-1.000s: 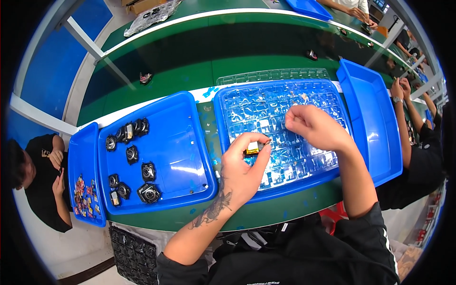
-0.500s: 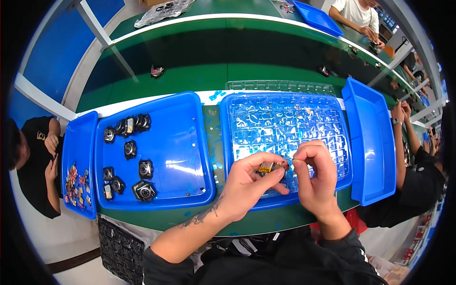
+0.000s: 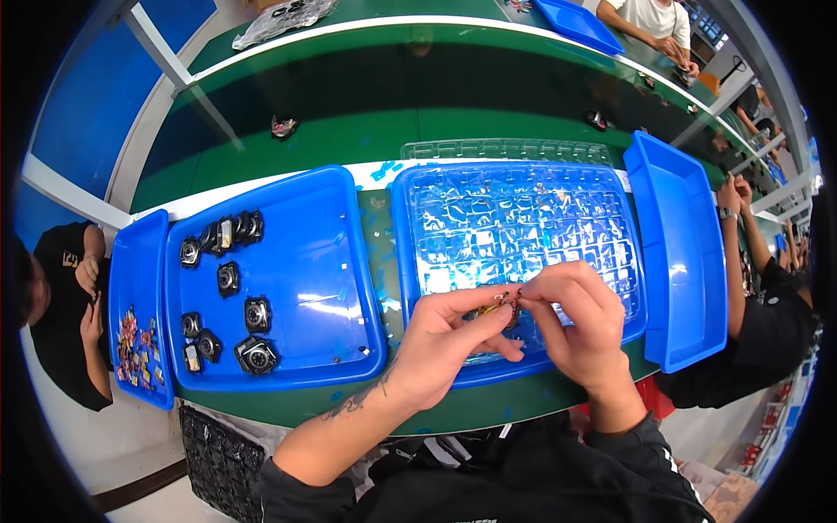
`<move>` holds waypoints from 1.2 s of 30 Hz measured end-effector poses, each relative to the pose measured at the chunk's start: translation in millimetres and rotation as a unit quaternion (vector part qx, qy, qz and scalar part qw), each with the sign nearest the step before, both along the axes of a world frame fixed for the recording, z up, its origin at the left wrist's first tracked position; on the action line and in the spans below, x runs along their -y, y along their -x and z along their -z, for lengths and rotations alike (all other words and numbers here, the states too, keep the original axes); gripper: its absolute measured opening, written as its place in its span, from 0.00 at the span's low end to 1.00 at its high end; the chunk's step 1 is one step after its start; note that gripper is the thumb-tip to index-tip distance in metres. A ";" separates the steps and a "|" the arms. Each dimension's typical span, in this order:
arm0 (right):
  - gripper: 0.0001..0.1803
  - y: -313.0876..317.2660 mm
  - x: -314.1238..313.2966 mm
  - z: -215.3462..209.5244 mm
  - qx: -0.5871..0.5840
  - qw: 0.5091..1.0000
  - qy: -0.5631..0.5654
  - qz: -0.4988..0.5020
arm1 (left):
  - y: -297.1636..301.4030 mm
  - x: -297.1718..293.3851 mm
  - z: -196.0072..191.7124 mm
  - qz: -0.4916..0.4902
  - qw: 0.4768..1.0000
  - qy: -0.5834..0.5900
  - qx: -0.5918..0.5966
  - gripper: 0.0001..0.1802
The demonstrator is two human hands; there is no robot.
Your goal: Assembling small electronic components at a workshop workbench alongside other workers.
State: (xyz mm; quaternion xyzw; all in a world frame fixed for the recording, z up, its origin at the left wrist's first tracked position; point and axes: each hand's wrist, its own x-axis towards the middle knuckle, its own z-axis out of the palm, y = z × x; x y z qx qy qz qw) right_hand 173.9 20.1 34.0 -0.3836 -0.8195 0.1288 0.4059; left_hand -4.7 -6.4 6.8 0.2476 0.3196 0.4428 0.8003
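Note:
My left hand [image 3: 449, 344] is closed, thumb against fingers, on a small electronic part [image 3: 509, 307] with a yellow piece and thin reddish wires. Most of that part is covered by my fingers. My right hand [image 3: 580, 322] pinches at the part's upper right side, its fingertips meeting those of the left. What lies in that pinch is too small to make out. Both hands are over the near edge of a clear plastic compartment tray [image 3: 471, 218], which lies in a blue bin [image 3: 403, 235].
Left of my hands, a blue bin [image 3: 323, 261] holds several black camera-like units [image 3: 256, 356]. Beyond it, a narrower blue bin [image 3: 144, 261] contains small wired parts [image 3: 137, 349]. Another blue bin [image 3: 676, 235] stands at the right. Co-workers sit at both sides and across the green bench [image 3: 331, 144].
My right hand has moved left and its fingertips now meet the part in my left hand. The part is turned and more covered. The whole view has shifted slightly.

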 end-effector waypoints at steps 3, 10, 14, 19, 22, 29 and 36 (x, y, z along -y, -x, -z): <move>0.10 1.2 0.9 -0.3 -0.004 1.000 0.006 0.005 | 1.0 -0.9 0.7 0.001 1.000 -0.001 0.012 0.18; 0.09 1.6 0.3 1.1 -0.044 0.999 0.022 0.012 | 0.5 -1.4 0.6 0.007 0.999 0.006 0.039 0.19; 0.09 2.9 1.2 0.5 -0.037 0.999 0.025 0.024 | -0.2 -0.4 2.2 0.009 0.999 0.012 0.035 0.19; 0.09 3.6 3.6 0.8 -0.025 0.999 0.022 0.031 | -0.6 1.2 2.7 0.011 1.000 0.008 0.019 0.19; 0.09 3.2 5.5 -0.8 -0.032 0.997 0.056 0.041 | -2.4 0.4 -0.1 0.012 0.999 -0.012 -0.028 0.17; 0.10 10.1 13.3 -2.1 -0.047 0.998 0.042 0.031 | -6.4 4.7 2.5 -0.032 0.981 -0.127 -0.144 0.17; 0.12 14.8 14.6 3.6 -0.029 0.997 -0.004 0.066 | -10.4 7.7 -1.3 -0.053 0.975 -0.158 -0.147 0.18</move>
